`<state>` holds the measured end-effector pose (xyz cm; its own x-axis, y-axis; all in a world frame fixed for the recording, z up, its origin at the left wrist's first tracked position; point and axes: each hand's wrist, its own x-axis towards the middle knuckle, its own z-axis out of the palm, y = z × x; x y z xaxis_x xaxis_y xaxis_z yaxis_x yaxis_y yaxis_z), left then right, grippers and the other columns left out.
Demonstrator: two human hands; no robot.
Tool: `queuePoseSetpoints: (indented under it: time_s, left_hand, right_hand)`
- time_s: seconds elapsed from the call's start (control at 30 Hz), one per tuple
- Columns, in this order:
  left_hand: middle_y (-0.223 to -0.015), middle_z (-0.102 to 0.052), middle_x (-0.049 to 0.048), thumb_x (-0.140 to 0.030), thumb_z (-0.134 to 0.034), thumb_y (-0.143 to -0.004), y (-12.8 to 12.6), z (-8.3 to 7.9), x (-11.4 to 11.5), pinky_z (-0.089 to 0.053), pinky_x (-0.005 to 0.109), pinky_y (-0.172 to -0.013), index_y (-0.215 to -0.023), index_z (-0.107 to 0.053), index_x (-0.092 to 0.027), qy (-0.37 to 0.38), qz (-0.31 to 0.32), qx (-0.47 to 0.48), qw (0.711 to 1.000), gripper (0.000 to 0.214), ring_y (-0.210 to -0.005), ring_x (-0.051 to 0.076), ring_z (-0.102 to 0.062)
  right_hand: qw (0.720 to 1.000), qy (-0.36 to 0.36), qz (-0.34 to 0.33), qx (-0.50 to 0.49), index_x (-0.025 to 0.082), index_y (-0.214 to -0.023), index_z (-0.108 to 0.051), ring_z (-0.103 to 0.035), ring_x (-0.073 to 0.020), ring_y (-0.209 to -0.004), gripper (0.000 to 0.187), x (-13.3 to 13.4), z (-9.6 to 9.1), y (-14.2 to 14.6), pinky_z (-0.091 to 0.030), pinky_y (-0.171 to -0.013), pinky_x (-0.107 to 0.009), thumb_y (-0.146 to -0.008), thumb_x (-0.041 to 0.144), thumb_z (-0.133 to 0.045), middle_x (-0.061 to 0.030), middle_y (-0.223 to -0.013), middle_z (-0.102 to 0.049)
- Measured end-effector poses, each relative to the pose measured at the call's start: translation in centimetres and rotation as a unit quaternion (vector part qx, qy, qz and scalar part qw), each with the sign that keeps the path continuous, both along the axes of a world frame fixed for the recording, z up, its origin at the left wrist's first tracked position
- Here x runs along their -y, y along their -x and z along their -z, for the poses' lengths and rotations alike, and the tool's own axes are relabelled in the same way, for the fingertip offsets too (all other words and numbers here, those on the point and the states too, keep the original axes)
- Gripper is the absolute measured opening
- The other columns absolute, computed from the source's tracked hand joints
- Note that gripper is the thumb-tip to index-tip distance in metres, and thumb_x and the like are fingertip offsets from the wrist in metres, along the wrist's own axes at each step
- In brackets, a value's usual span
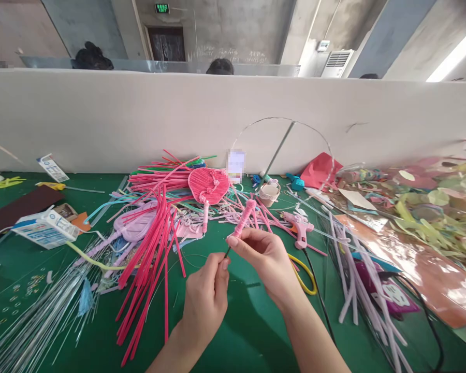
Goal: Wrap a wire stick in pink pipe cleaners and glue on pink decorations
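My left hand (206,292) is closed in a pinch on a thin dark stem (227,253). The stem runs into the lower end of a pink fuzzy wrapped stick (245,217), which slants up to the right. My right hand (266,259) grips that stick near its lower end between thumb and fingers. Just beyond the hands lies a pinkish-red fan-shaped piece (208,186) made of pipe cleaners, with a pale pink handle. Loose red pipe cleaners (147,280) spread out left of my left hand. A pink glue gun (301,229) rests to the right.
A lilac fan-shaped piece (135,224) and silver wires (42,316) lie left on the green table (252,331). Near the white partition (140,119) are a paper cup (269,192) and a large wire hoop (330,142). Lilac pipe cleaners (344,264) and a black cable (427,316) are at right.
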<state>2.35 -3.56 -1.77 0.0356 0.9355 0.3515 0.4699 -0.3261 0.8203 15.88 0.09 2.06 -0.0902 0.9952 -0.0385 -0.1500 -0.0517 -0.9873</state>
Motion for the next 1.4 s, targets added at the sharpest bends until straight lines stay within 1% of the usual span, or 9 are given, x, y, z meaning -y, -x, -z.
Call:
queuePoseSetpoints:
  time_s: [0.27,0.5,0.57,0.7,0.77,0.97,1.1,1.27,1.4]
  left_hand:
    - [-0.046,-0.041,-0.0079,-0.038,-0.043,-0.099,-0.7,-0.7,0.6,-0.029,0.019,-0.041,-0.081,-0.052,-0.022,0.153,0.107,0.219,0.958,0.026,-0.036,0.008,-0.036]
    - [-0.040,-0.025,-0.0144,-0.040,-0.061,-0.091,0.8,0.5,-0.2,-0.013,0.013,-0.025,-0.073,-0.048,-0.020,0.371,0.329,0.554,0.669,0.030,-0.024,0.001,-0.007]
    - [-0.043,-0.031,-0.0125,-0.043,-0.060,-0.091,0.9,0.5,-0.5,-0.021,0.015,-0.026,-0.074,-0.050,-0.019,0.374,0.304,0.516,0.708,0.030,-0.024,0.003,-0.017]
    - [-0.070,-0.063,0.0019,-0.040,-0.058,-0.091,0.3,-0.1,-1.3,-0.046,0.024,-0.052,-0.095,-0.062,-0.020,0.174,0.070,0.202,0.961,0.020,-0.057,0.016,-0.060]
    - [-0.077,-0.067,0.0052,-0.033,-0.059,-0.090,-0.1,-0.1,-1.5,-0.044,0.027,-0.060,-0.099,-0.066,-0.023,0.045,-0.025,0.033,0.998,0.015,-0.069,0.021,-0.063]
    - [-0.059,-0.053,0.0022,-0.020,-0.049,-0.090,-0.3,0.0,-1.9,-0.028,0.026,-0.050,-0.073,-0.059,-0.022,-0.015,-0.087,-0.105,0.991,0.020,-0.053,0.018,-0.052]
    - [-0.049,-0.039,-0.0053,-0.036,-0.050,-0.093,0.9,-0.8,-2.5,-0.027,0.023,-0.046,-0.069,-0.050,-0.022,0.175,0.032,0.120,0.977,0.027,-0.044,0.013,-0.041]
    - [-0.047,-0.032,-0.0102,-0.040,-0.064,-0.081,2.1,-1.3,-3.3,-0.019,0.017,-0.037,-0.070,-0.048,-0.019,0.344,0.171,0.412,0.826,0.028,-0.034,0.004,-0.025]
    - [-0.049,-0.039,-0.0079,-0.043,-0.062,-0.084,1.7,-1.0,-3.3,-0.027,0.018,-0.037,-0.073,-0.050,-0.019,0.340,0.170,0.397,0.835,0.029,-0.036,0.007,-0.036]
  right_hand:
    - [1.000,-0.013,0.014,0.020,0.017,-0.073,-0.071,-0.051,-0.0133,-0.064,0.035,0.2,-0.8,-1.0,-0.043,-0.055,-0.024,-0.070,0.051,-0.079,-0.0024,-0.069,-0.061]
    - [1.000,-0.005,-0.027,0.003,0.017,-0.073,-0.070,-0.053,-0.0127,-0.063,0.035,0.4,-0.8,-0.9,-0.042,-0.055,-0.024,-0.071,0.051,-0.079,-0.0026,-0.069,-0.064]
    - [0.999,-0.027,0.000,0.047,0.017,-0.072,-0.068,-0.050,-0.0122,-0.059,0.035,0.3,-0.6,-0.5,-0.040,-0.053,-0.024,-0.074,0.051,-0.076,-0.0017,-0.066,-0.062]
    - [0.971,-0.088,0.141,0.172,0.018,-0.067,-0.065,-0.052,-0.0142,-0.058,0.033,0.1,0.2,0.6,-0.042,-0.055,-0.026,-0.078,0.049,-0.069,-0.0019,-0.063,-0.062]
    - [0.955,-0.103,0.188,0.205,0.019,-0.065,-0.065,-0.053,-0.0152,-0.058,0.032,-0.1,0.7,1.2,-0.043,-0.056,-0.027,-0.080,0.048,-0.067,-0.0025,-0.063,-0.064]
    - [0.962,-0.055,0.163,0.212,0.018,-0.070,-0.069,-0.056,-0.0169,-0.059,0.033,-1.1,2.1,2.0,-0.042,-0.056,-0.028,-0.079,0.050,-0.067,-0.0039,-0.065,-0.068]
    - [0.988,-0.022,0.091,0.120,0.016,-0.072,-0.072,-0.057,-0.0159,-0.060,0.035,-1.4,2.3,1.4,-0.043,-0.057,-0.028,-0.073,0.051,-0.073,-0.0044,-0.067,-0.070]
    - [1.000,0.001,0.017,-0.007,0.016,-0.072,-0.073,-0.049,-0.0100,-0.054,0.035,-1.4,1.4,1.0,-0.039,-0.052,-0.024,-0.068,0.050,-0.080,-0.0018,-0.064,-0.067]
    - [0.998,-0.019,0.055,0.029,0.016,-0.069,-0.070,-0.053,-0.0115,-0.056,0.033,-1.4,1.3,1.3,-0.041,-0.055,-0.024,-0.070,0.047,-0.078,-0.0018,-0.062,-0.066]
